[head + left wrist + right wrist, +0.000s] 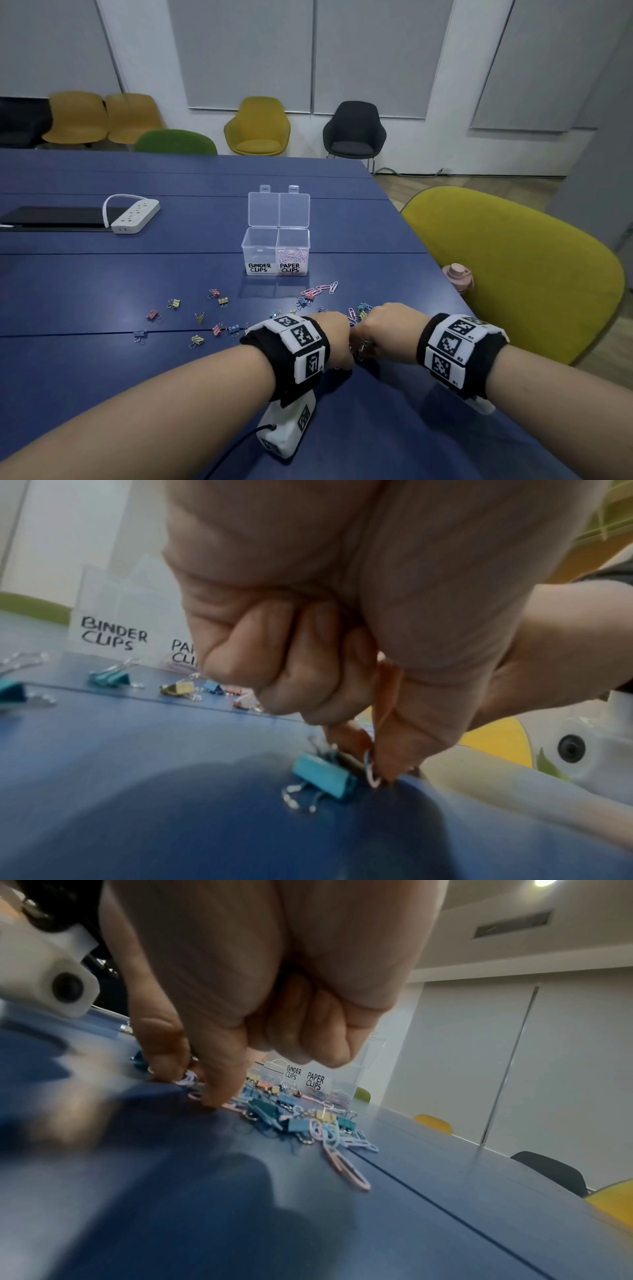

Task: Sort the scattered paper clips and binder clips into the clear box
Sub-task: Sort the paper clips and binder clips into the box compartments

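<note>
The clear box (275, 253) stands mid-table with both lids up, labelled BINDER CLIPS on its left half and PAPER CLIPS on its right half. Pink paper clips (292, 255) lie in the right half. Small coloured binder clips (219, 301) are scattered in front of the box. My left hand (337, 339) pinches a paper clip (371, 769) between thumb and forefinger at the table surface, right beside a teal binder clip (323, 775). My right hand (383, 329), close to the left one, has thumb and forefinger down round a pale paper clip (187, 1079). A mixed pile of clips (301, 1118) lies just beyond it.
A white power strip (135, 214) and a dark flat device (58, 217) lie at the far left of the blue table (102, 359). A pink bottle (457, 275) stands past the table's right edge, next to a yellow chair (513, 274).
</note>
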`<state>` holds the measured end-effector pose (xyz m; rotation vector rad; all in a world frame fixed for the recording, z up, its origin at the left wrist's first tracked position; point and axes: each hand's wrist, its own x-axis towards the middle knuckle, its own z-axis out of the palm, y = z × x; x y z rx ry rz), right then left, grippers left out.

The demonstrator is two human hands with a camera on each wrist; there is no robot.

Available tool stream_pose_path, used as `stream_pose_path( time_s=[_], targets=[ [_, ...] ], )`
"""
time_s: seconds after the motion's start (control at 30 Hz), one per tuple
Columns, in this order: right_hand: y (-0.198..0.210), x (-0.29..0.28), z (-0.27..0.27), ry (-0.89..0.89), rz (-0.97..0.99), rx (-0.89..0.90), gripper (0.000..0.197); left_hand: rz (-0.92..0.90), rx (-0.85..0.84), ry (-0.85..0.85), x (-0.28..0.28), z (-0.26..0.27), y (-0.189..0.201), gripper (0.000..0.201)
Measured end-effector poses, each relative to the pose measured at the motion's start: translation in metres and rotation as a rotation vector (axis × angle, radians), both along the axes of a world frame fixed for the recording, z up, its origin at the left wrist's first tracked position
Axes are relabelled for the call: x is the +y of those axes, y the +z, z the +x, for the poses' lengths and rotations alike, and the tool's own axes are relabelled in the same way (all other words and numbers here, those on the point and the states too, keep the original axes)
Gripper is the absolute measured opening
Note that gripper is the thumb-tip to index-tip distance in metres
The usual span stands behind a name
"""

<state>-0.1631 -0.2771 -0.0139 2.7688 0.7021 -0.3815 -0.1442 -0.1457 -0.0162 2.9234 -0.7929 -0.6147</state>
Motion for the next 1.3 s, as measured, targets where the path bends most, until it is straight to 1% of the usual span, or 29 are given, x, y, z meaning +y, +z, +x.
stream_pose_path(
  time_s=[0.17,0.23,0.3,0.37,0.4,0.53,0.6,0.67,0.73,0.83,0.9,0.97,1.0,1.03,1.1,1.17,1.2,1.23,1.3],
  targets=[
    [0.002,0.012,0.004,-0.019,-0.017,0.018,0.018,-0.02,0.019,0.046,0.008,0.003,-0.004,0.031],
    [0.0,0.016,0.005,-0.026,-0.009,0.026,0.019,-0.068,0.018,0.094,0.018,0.009,-0.003,0.032],
    [-0.003,0.02,0.006,-0.025,-0.005,0.038,0.02,-0.161,0.058,0.13,0.029,0.016,0.0,0.029],
    [-0.005,0.025,0.006,-0.026,-0.003,0.037,0.021,-0.309,0.154,0.201,0.041,0.023,0.004,0.02],
    [-0.004,0.027,0.006,-0.033,0.001,0.034,0.022,-0.413,0.226,0.27,0.047,0.025,0.005,0.016],
    [-0.001,0.034,0.009,-0.098,0.033,0.064,0.024,-0.948,0.575,0.622,0.062,0.03,0.001,0.021],
    [-0.001,0.037,0.012,-0.123,0.046,0.091,0.024,-1.12,0.692,0.709,0.069,0.033,-0.001,0.018],
    [-0.001,0.04,0.015,-0.141,0.04,0.113,0.023,-1.238,0.766,0.747,0.074,0.034,-0.001,0.015],
    [-0.003,0.04,0.018,-0.153,0.033,0.121,0.023,-1.31,0.805,0.77,0.076,0.037,-0.003,0.013],
    [-0.004,0.039,0.019,-0.154,0.05,0.111,0.021,-1.353,0.829,0.763,0.075,0.038,-0.005,0.011],
    [-0.001,0.036,0.018,-0.169,0.123,0.105,0.014,-1.365,0.847,0.768,0.074,0.039,-0.006,0.009],
    [0.005,0.029,0.018,-0.239,0.309,0.108,0.01,-1.379,0.866,0.803,0.073,0.041,-0.005,0.014],
    [0.009,0.024,0.02,-0.294,0.461,0.123,0.011,-1.392,0.881,0.828,0.072,0.042,-0.004,0.018],
    [0.011,0.019,0.021,-0.367,0.651,0.143,0.013,-1.407,0.899,0.852,0.071,0.043,-0.002,0.02],
    [0.015,0.009,0.022,-0.587,1.139,0.222,0.018,-1.437,0.941,0.895,0.07,0.045,0.001,0.022],
    [0.016,-0.001,0.021,-0.827,1.662,0.394,0.026,-1.424,0.972,0.896,0.067,0.047,0.005,0.021],
    [0.017,-0.006,0.02,-0.913,1.874,0.482,0.027,-1.391,0.975,0.876,0.064,0.047,0.007,0.022],
    [0.017,-0.011,0.019,-0.973,2.036,0.546,0.026,-1.348,0.965,0.848,0.06,0.047,0.008,0.024],
    [0.013,-0.021,0.018,-1.036,2.25,0.6,0.021,-1.24,0.889,0.768,0.051,0.047,0.008,0.028]
  ],
)
